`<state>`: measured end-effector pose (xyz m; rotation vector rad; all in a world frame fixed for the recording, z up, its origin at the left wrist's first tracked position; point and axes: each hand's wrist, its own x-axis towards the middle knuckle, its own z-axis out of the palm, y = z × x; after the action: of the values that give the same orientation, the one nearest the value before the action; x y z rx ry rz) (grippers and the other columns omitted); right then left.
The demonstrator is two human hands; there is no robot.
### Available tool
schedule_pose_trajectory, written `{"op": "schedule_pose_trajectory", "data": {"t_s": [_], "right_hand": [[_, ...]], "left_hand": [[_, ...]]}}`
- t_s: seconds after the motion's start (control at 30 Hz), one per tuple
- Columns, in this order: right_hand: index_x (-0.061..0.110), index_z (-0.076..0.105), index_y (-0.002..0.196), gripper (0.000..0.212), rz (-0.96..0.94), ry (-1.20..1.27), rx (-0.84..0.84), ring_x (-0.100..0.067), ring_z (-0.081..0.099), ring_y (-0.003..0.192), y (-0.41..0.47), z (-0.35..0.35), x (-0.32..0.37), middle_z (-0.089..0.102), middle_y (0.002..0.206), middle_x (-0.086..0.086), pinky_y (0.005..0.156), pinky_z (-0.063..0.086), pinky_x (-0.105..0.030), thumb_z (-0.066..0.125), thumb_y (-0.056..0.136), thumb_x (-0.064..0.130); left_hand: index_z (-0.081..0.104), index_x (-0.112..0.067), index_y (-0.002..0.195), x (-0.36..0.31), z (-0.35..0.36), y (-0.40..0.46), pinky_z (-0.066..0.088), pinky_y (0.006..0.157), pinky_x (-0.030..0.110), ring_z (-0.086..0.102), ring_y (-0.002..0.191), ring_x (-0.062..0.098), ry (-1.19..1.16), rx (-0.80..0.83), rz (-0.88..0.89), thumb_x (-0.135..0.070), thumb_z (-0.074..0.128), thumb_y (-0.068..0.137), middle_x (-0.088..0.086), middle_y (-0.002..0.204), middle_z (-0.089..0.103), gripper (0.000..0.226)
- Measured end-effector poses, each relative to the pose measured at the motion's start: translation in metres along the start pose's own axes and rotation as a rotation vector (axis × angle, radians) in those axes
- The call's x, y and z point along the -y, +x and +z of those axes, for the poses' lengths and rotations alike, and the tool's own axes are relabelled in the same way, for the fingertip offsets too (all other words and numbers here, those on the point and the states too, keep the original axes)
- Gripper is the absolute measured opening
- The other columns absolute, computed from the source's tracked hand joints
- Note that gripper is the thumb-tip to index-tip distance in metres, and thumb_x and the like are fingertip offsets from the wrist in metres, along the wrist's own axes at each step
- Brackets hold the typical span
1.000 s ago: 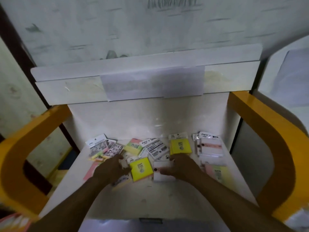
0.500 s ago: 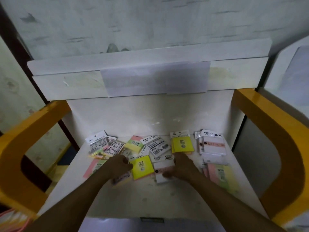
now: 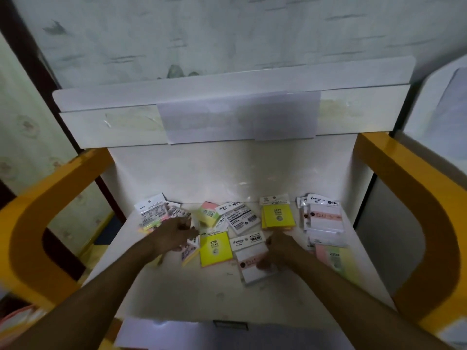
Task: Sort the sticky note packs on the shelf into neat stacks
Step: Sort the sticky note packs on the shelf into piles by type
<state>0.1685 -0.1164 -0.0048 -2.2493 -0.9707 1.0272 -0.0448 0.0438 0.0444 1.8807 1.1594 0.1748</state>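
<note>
My right hand now pinches the white pack, pulled nearer me on the shelf than half a second ago. Left of it lies the yellow pack. My left hand has reached further back, fingers loose over the barcode packs. Behind the white pack, more packs crowd the back wall.

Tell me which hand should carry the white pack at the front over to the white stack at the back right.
Right. The right hand already grips that white pack, and the white stack lies on its own side. The left hand is busy among the packs at the left, farther away.
</note>
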Motion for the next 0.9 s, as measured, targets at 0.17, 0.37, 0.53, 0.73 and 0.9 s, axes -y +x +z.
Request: {"op": "schedule_pose_trajectory", "data": {"t_s": [0.17,0.37,0.53,0.73,0.9], "right_hand": [[0.002,0.07,0.106,0.046,-0.029,0.056,0.083,-0.027,0.07,0.091,-0.003,-0.004,-0.005,0.072,0.104,-0.013,0.078,0.06,-0.04,0.085,0.064,0.01],[0.006,0.055,0.113,0.05,-0.101,0.24,0.159,-0.029,0.062,0.107,-0.007,-0.009,-0.008,0.066,0.114,-0.011,0.09,0.054,-0.044,0.077,0.07,-0.005],[0.01,0.053,0.12,0.051,-0.164,0.338,0.11,-0.022,0.062,0.103,-0.006,-0.011,-0.018,0.064,0.116,-0.008,0.086,0.056,-0.038,0.077,0.075,0.006],[0.012,0.052,0.12,0.036,-0.277,0.642,0.013,-0.029,0.065,0.105,-0.009,-0.018,-0.002,0.065,0.117,-0.012,0.079,0.059,-0.039,0.068,0.087,0.009],[0.015,0.053,0.118,0.035,-0.336,0.744,-0.001,-0.028,0.065,0.102,-0.01,-0.017,0.012,0.064,0.117,-0.014,0.067,0.059,-0.033,0.067,0.087,0.007]], "left_hand": [[0.058,-0.021,0.08,0.01,-0.003,0.0,0.044,0.073,0.028,0.054,0.077,0.015,-0.002,-0.037,0.028,-0.024,0.058,0.092,-0.001,0.08,0.057,0.012],[0.062,-0.016,0.09,0.008,-0.009,-0.004,0.053,0.067,0.027,0.06,0.079,0.016,-0.347,-0.152,-0.023,-0.019,0.052,0.094,0.001,0.087,0.062,0.011],[0.063,-0.023,0.09,0.011,-0.017,-0.004,0.049,0.064,0.03,0.064,0.071,0.018,-0.615,-0.139,-0.042,-0.028,0.051,0.094,-0.002,0.077,0.07,0.014],[0.066,-0.024,0.078,0.0,-0.005,-0.002,0.049,0.054,0.025,0.059,0.07,0.021,-0.844,-0.009,-0.146,-0.036,0.055,0.088,0.004,0.08,0.064,0.019],[0.066,-0.02,0.086,-0.017,0.029,0.001,0.052,0.063,0.029,0.066,0.067,0.019,-0.873,0.044,-0.278,-0.042,0.051,0.092,0.003,0.074,0.073,0.027]]}}
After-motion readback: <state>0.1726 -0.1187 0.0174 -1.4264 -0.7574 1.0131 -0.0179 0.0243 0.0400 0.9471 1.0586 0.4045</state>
